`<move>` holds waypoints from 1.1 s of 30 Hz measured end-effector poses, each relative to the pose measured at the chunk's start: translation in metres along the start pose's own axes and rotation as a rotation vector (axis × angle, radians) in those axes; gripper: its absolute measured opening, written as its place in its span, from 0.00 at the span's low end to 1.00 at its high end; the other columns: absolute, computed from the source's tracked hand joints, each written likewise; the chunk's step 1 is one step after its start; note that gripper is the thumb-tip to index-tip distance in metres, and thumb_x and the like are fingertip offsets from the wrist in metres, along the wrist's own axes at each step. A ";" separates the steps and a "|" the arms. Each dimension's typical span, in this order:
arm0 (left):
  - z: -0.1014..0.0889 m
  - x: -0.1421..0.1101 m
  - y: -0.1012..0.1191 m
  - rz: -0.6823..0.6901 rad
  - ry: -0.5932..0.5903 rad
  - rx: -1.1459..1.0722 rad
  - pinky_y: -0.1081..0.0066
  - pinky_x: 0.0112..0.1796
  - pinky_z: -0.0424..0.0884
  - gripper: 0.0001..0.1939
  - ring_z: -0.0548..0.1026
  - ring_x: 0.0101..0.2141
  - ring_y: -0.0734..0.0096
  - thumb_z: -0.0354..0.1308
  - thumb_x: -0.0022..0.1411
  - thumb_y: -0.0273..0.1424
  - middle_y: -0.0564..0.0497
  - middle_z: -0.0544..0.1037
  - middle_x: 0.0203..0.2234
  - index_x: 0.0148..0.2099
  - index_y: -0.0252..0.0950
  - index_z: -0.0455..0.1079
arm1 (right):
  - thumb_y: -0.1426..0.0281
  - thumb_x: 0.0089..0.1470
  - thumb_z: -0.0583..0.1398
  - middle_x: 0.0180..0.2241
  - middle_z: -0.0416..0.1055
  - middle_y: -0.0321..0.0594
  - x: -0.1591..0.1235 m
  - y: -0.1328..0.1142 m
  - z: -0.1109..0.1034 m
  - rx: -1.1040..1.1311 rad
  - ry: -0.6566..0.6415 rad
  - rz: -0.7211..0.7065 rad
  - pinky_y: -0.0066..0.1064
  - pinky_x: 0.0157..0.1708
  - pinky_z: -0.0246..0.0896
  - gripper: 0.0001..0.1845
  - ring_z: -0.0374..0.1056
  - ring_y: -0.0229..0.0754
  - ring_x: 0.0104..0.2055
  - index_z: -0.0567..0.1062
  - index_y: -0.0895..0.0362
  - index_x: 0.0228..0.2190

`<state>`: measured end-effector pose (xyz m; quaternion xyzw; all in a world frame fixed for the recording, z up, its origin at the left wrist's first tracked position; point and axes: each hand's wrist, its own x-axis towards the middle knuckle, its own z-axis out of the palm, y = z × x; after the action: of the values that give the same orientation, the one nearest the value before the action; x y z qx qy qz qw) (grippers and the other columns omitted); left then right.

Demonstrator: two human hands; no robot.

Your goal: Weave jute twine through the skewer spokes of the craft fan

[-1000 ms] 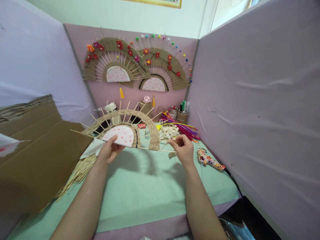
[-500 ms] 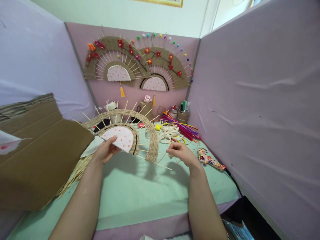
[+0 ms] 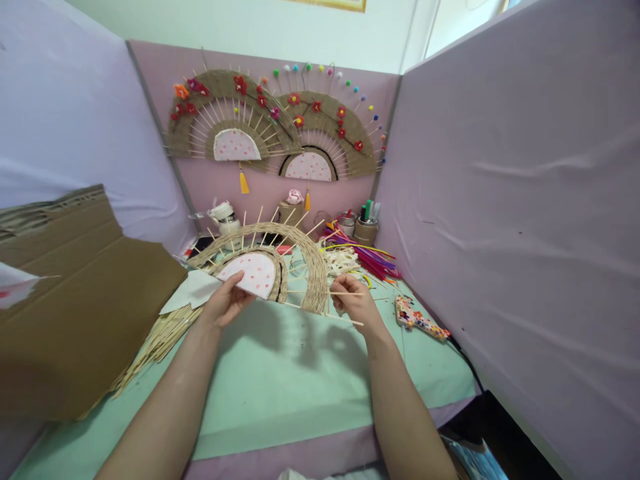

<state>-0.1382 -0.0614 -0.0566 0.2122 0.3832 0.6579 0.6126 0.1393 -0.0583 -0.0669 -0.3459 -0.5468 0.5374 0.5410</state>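
1. Lilac fabric panels wall in a surface [image 3: 300, 393] under a pale green cover, with a pinkish back panel [image 3: 150, 100] facing the person.
2. Far left stands a brown cardboard sheet [image 3: 90, 313]; beside its lower edge lies a bundle of thin straw-coloured strips [image 3: 155, 343], partly under a white sheet [image 3: 193, 292].
3. Next comes the left hand [image 3: 229, 303], gripping a half-round fan [image 3: 283, 273] by its spotted white centre (thumb on the front), so that it hangs above the middle of the surface, slightly tilted.
4. Twine-like bands run round that fan, crossed by pale sticks that poke out past the rim. Behind, on the back panel, hang two larger flowered fans, one at left [image 3: 237, 145] and one at right [image 3: 309, 167], overlapping.
5. Just beyond the held fan's right end is the right hand [image 3: 353, 300], fingers curled together, a stick tip crossing before them (whether they pinch anything, I cannot tell).
6. Past it lie cream lace [image 3: 343, 259], purple and red fuzzy stems [image 3: 373, 261] and, farthest right, a flower-patterned gun-shaped tool [image 3: 420, 320] with a black cord.
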 end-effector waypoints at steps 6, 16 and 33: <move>0.007 0.001 -0.009 -0.028 0.003 -0.091 0.76 0.30 0.77 0.18 0.80 0.30 0.71 0.50 0.65 0.22 0.47 0.82 0.33 0.56 0.35 0.66 | 0.56 0.47 0.63 0.21 0.65 0.30 0.004 0.005 0.004 0.095 0.159 -0.074 0.26 0.18 0.57 0.17 0.59 0.33 0.19 0.66 0.54 0.28; 0.014 0.005 -0.027 -0.063 0.050 -0.259 0.74 0.31 0.78 0.13 0.80 0.27 0.73 0.48 0.67 0.23 0.50 0.81 0.28 0.50 0.35 0.68 | 0.58 0.49 0.62 0.21 0.62 0.29 0.000 0.005 0.011 0.029 0.121 -0.071 0.24 0.18 0.46 0.15 0.52 0.32 0.19 0.67 0.55 0.32; 0.017 0.007 -0.035 -0.027 0.094 -0.323 0.72 0.31 0.79 0.11 0.80 0.27 0.72 0.49 0.66 0.23 0.49 0.81 0.27 0.47 0.33 0.70 | 0.60 0.48 0.63 0.29 0.72 0.38 -0.004 0.000 0.014 -0.150 0.309 -0.272 0.30 0.31 0.60 0.13 0.63 0.38 0.31 0.76 0.58 0.28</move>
<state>-0.1046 -0.0524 -0.0740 0.0746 0.3036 0.7117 0.6290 0.1266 -0.0648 -0.0658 -0.3867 -0.5374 0.3577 0.6586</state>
